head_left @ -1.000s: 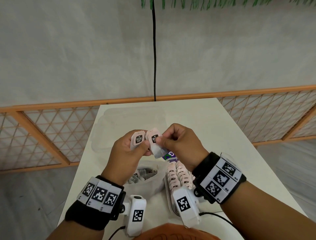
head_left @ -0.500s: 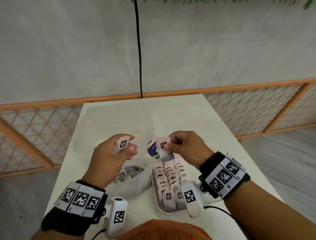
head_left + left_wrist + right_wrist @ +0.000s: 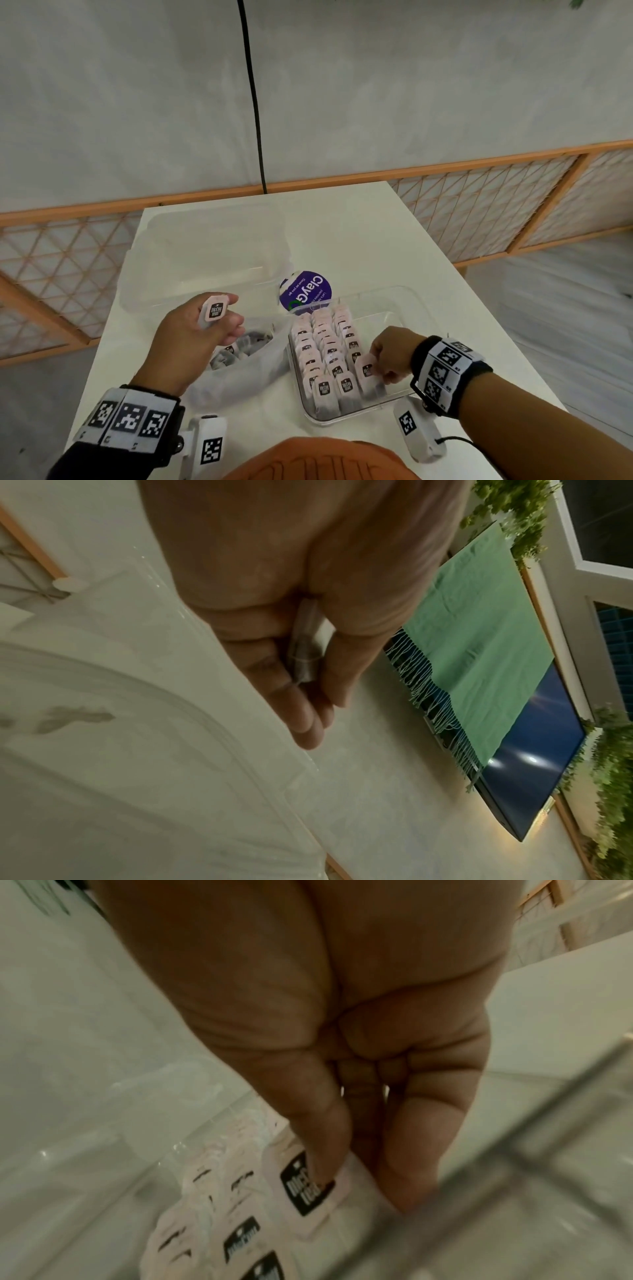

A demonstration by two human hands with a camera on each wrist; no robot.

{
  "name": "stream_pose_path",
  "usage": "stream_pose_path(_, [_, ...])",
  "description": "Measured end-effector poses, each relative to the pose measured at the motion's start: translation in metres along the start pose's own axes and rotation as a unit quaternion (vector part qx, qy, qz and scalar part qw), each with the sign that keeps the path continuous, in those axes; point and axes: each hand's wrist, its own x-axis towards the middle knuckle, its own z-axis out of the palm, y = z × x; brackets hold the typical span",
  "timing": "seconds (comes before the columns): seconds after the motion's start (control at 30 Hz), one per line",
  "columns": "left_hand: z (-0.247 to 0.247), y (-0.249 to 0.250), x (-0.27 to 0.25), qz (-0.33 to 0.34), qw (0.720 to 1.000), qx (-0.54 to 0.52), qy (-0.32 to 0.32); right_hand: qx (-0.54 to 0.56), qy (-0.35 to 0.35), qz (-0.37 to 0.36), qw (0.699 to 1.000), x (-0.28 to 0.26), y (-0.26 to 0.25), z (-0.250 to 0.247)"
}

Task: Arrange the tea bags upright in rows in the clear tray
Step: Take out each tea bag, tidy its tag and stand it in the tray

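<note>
The clear tray (image 3: 404,308) sits on the white table in front of me, with several pale pink tea bags standing upright in three rows (image 3: 325,346). My right hand (image 3: 385,359) is down in the tray's near right corner, thumb and fingers pinching a tea bag (image 3: 367,371) at the front of the right-hand row; the same tea bag (image 3: 308,1185) shows under the thumb in the right wrist view. My left hand (image 3: 205,329) hovers left of the tray and pinches another tea bag (image 3: 215,310) upright; the left wrist view shows this tea bag (image 3: 303,656) edge-on between thumb and fingers.
A soft clear bag (image 3: 239,363) with loose tea bags lies under my left hand. A large clear lid or container (image 3: 205,253) lies at the far left of the table. A purple round label (image 3: 305,291) stands behind the tray. Orange lattice fencing (image 3: 479,212) borders the table.
My hands have parted. The right hand carried its tea bag down and right into the tray's front right corner. The left hand moved a little left, still holding its tea bag.
</note>
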Motion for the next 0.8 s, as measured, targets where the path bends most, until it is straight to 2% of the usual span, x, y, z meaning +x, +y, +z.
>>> stream_pose_path(0.13, [-0.003,-0.006,-0.001,-0.011,1.000,0.016,-0.012,-0.040,-0.003,0.002,0.999,0.009,-0.002,0.009])
stream_pose_path(0.33, [-0.005,-0.014,-0.001,-0.032,0.999,0.016,-0.013,-0.110,0.049,-0.008,0.993,0.013,-0.002,0.016])
stream_pose_path(0.8, [-0.006,-0.025,-0.001,-0.075,0.997,-0.016,-0.031,-0.002,0.112,-0.016,0.994,0.013,0.004,0.019])
